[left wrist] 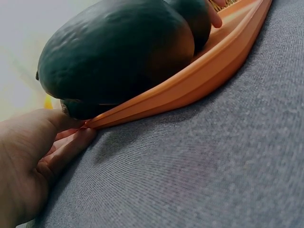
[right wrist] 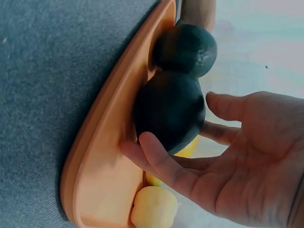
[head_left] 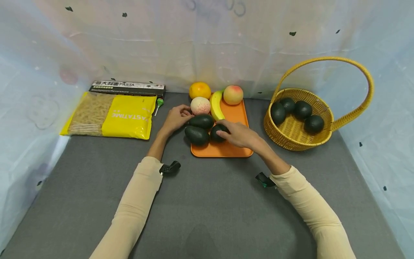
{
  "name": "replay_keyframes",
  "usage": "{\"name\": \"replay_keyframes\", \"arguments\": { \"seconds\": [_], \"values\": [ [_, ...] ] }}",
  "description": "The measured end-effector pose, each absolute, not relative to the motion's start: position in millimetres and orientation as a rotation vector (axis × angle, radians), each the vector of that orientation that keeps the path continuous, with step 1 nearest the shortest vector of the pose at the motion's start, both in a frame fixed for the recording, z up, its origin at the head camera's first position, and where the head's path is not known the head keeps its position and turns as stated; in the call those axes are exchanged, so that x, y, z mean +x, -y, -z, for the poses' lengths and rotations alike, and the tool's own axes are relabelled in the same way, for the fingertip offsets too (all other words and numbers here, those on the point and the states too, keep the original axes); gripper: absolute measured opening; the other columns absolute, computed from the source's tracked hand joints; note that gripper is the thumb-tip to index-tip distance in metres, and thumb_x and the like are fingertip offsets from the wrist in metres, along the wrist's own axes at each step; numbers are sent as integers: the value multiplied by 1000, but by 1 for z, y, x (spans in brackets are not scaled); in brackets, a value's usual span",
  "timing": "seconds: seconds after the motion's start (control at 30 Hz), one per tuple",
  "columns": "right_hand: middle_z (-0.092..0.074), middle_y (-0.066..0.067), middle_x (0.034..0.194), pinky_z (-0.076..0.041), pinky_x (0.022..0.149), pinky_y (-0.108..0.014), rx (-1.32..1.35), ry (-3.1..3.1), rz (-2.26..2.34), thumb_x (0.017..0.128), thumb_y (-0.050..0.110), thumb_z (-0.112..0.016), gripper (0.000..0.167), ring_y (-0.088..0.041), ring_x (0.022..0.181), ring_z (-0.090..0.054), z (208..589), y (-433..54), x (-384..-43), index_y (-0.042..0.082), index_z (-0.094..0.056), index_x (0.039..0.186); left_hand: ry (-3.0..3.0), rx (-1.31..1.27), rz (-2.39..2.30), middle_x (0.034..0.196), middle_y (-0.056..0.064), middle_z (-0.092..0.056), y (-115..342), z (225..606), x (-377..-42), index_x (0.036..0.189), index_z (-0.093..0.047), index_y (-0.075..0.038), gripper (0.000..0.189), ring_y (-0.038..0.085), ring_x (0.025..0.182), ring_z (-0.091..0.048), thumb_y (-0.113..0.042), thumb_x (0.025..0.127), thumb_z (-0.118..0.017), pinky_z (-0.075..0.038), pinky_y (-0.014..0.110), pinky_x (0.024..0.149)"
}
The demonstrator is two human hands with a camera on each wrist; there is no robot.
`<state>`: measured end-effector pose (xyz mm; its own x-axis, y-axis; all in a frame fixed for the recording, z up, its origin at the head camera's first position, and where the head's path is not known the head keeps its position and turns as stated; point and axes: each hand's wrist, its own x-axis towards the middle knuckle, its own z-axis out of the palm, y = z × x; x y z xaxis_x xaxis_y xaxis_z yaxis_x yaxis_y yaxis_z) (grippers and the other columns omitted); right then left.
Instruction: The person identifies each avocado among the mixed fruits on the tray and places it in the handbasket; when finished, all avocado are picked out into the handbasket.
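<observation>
On an orange tray (head_left: 223, 153), three dark green avocados lie close together at the near left. My right hand (head_left: 239, 134) curves its fingers round the rightmost avocado (head_left: 215, 136); in the right wrist view its thumb (right wrist: 228, 105) is close beside the avocado (right wrist: 168, 111). At the tray's left edge, my left hand (head_left: 175, 118) pinches the rim with thumb and fingers, as the left wrist view shows. Right above it is a large avocado (left wrist: 114, 52). Behind the avocados sit a pale pink peach (head_left: 200, 106), a banana (head_left: 216, 106), an orange (head_left: 199, 90) and another peach (head_left: 233, 95).
To the right stands a yellow wicker basket (head_left: 292, 145) with a tall handle and several avocados inside. A yellow pasta bag (head_left: 129, 117), a black pasta box (head_left: 127, 88) and a green lollipop (head_left: 160, 102) lie at the left. Pale sheeting (head_left: 207, 43) encloses the grey table.
</observation>
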<state>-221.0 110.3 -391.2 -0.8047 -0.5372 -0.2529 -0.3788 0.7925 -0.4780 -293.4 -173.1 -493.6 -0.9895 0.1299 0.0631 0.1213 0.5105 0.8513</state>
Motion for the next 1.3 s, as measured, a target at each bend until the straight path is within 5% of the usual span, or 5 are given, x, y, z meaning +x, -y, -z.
{"name": "replay_keyframes", "arguments": {
  "seconds": [0.1,0.33,0.83,1.03,1.3],
  "values": [
    [-64,-16,139,-48,102,-50,-711,-2607,647,109,35,-54,47,-29,110,-63,390,-111,-220,13,-50,150,-2723,235,-1548,107,18,-75,173,494,-294,130,-67,-1,43,14,82,-68,-27,97,-71,-49,21,73],
    [-62,-12,94,-43,77,-38,-788,-2634,766,102,27,-69,39,-24,78,-53,397,-108,-220,7,-55,133,-2731,233,-1524,109,19,-74,174,491,-291,131,-66,-1,42,10,80,-65,-27,98,-71,-48,20,74],
    [-54,-20,149,-43,115,-57,-727,-2672,765,87,11,-84,69,-40,139,-52,382,-124,-208,5,-52,147,-2723,239,-1531,110,21,-74,173,493,-291,130,-66,-1,40,16,84,-68,-26,99,-70,-49,21,74],
    [-50,-21,153,-44,112,-57,-764,-2729,727,83,3,-83,85,-40,136,-53,365,-137,-207,2,-42,157,-2729,244,-1537,111,21,-74,174,493,-292,131,-66,-1,42,12,82,-67,-27,98,-71,-49,20,74],
    [-49,-20,146,-46,108,-58,-804,-2802,683,78,-4,-81,81,-39,130,-54,348,-154,-203,2,-51,152,-2728,231,-1534,109,20,-74,173,493,-292,130,-67,-2,41,11,79,-66,-27,98,-71,-49,20,72]
  ]
}}
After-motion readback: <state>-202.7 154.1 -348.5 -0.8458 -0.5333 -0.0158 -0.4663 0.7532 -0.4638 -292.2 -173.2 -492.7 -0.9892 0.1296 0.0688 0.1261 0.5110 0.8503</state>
